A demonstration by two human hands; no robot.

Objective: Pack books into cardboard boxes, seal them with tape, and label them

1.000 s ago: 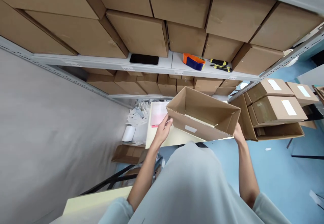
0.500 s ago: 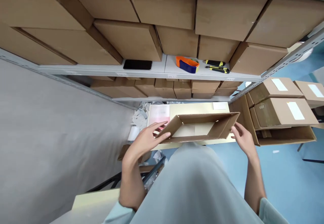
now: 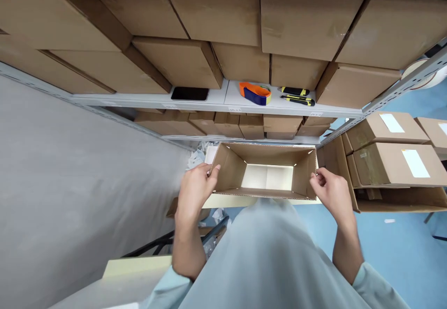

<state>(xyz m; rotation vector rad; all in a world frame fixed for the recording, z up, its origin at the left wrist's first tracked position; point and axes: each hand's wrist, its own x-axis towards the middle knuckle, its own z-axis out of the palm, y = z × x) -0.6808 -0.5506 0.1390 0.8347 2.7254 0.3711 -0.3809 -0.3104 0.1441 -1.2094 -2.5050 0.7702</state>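
A cardboard box (image 3: 265, 191) stands upright in front of me, its top open. A pale surface with a line down its middle shows at the bottom inside; I cannot tell whether it is the box's floor or the table beneath. My left hand (image 3: 197, 185) pinches the rim of its left end wall between thumb and fingers. At the opposite end, my right hand (image 3: 330, 190) grips the right wall's rim, fingers curled. Part of the cream table (image 3: 226, 201) shows under and beside the box.
Shelves ahead hold several closed cartons (image 3: 296, 20). On the shelf edge lie a black phone (image 3: 189, 93), an orange and blue band (image 3: 255, 94) and yellow-black utility knives (image 3: 297, 99). Labelled cartons (image 3: 405, 164) are stacked at right. A grey wall (image 3: 87, 183) bounds the left.
The box has gone from tilted, with its labelled side showing, to upright and facing squarely. Both hands have shifted from its sides and corners to the end rims.
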